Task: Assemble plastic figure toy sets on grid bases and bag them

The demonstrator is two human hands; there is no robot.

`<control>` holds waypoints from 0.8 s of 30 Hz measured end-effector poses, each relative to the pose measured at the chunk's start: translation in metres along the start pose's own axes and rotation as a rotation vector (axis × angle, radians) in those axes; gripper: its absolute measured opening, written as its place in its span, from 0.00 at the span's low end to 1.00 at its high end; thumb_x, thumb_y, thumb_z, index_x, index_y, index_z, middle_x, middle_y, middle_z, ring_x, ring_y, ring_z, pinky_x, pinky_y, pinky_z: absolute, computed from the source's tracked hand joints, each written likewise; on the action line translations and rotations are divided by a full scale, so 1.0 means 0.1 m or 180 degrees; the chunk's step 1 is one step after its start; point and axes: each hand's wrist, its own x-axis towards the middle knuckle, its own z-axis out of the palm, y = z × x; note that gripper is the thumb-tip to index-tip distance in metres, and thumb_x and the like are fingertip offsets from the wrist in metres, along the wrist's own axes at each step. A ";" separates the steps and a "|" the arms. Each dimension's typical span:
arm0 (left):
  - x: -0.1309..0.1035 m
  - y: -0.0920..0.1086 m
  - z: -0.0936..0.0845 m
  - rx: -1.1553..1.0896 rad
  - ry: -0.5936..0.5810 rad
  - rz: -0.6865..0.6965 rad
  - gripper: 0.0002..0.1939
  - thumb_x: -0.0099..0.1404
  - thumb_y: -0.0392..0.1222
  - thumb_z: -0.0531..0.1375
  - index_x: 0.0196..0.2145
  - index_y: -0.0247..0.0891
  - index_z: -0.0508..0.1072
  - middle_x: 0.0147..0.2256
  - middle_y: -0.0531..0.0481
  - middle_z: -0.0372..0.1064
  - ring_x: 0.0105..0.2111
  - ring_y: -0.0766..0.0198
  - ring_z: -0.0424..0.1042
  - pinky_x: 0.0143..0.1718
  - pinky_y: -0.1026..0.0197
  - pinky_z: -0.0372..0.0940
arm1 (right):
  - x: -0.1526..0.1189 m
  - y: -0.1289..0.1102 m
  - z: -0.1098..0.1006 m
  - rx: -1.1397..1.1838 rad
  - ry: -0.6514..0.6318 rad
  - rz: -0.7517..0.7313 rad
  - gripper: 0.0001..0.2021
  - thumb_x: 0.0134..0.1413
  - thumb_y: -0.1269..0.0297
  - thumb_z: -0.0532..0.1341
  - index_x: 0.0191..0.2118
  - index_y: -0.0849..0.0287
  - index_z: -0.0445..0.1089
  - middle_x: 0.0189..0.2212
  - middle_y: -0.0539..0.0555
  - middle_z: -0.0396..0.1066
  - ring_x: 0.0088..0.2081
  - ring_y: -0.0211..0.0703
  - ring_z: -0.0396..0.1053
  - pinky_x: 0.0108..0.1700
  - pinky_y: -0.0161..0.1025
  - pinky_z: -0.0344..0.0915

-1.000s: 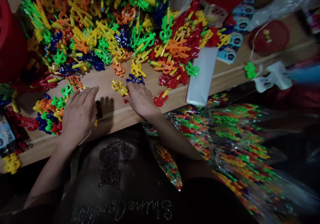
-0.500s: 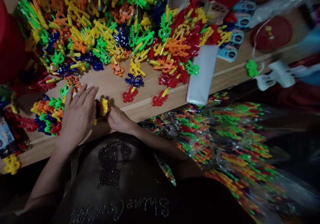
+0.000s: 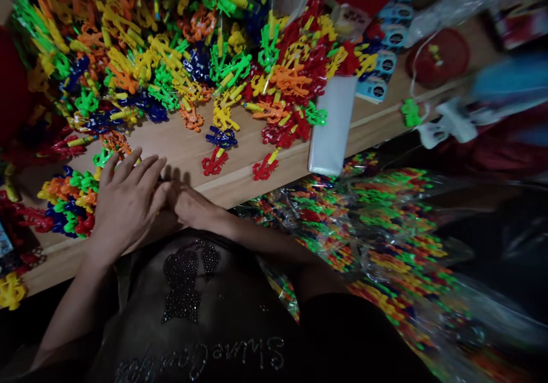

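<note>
Head view, dim light. Left hand (image 3: 124, 206) lay over the right side of a close-packed cluster of coloured figures (image 3: 71, 203), near the front edge of the wooden table (image 3: 171, 137). Its fingers reached straight out, slightly parted, away from the body — a flat, cupping pose that seemed suited to keeping small pieces bunched. Its palm side was hidden; could not tell what it held.

Right hand (image 3: 188, 203) sat low at the edge, forearm angled across the front of the shirt (image 3: 184, 280), fingers curled in and meeting the left thumb. Any piece in them was out of sight; grip could not be told.

Blue figure (image 3: 221, 136) and red figure (image 3: 214, 161) lay just in front of the big pile (image 3: 166, 52), probably easier to pick singly there.
</note>
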 end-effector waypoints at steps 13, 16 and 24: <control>-0.04 -0.03 -0.04 -0.0140 -0.0024 -0.0020 0.26 0.81 0.53 0.48 0.63 0.40 0.75 0.62 0.42 0.77 0.71 0.43 0.65 0.74 0.32 0.53 | -0.37 0.79 -1.14 -0.1121 0.0608 0.0727 0.18 0.70 0.76 0.47 0.51 0.56 0.72 0.53 0.61 0.71 0.56 0.58 0.63 0.62 0.61 0.65; -0.05 -0.04 -0.06 -0.0362 0.0018 -0.0136 0.25 0.82 0.52 0.47 0.66 0.42 0.70 0.65 0.43 0.73 0.71 0.47 0.65 0.75 0.34 0.53 | -0.28 0.71 -0.99 -0.0808 0.0596 0.0645 0.16 0.69 0.76 0.48 0.48 0.57 0.70 0.51 0.62 0.70 0.55 0.57 0.64 0.62 0.60 0.66; -0.03 -0.06 -0.04 -0.0261 0.0136 -0.0379 0.25 0.80 0.42 0.50 0.71 0.44 0.62 0.70 0.42 0.66 0.73 0.51 0.62 0.77 0.39 0.55 | 0.04 0.38 -0.42 0.0693 0.0590 0.0573 0.28 0.67 0.72 0.50 0.70 0.62 0.52 0.50 0.62 0.73 0.48 0.54 0.73 0.52 0.54 0.74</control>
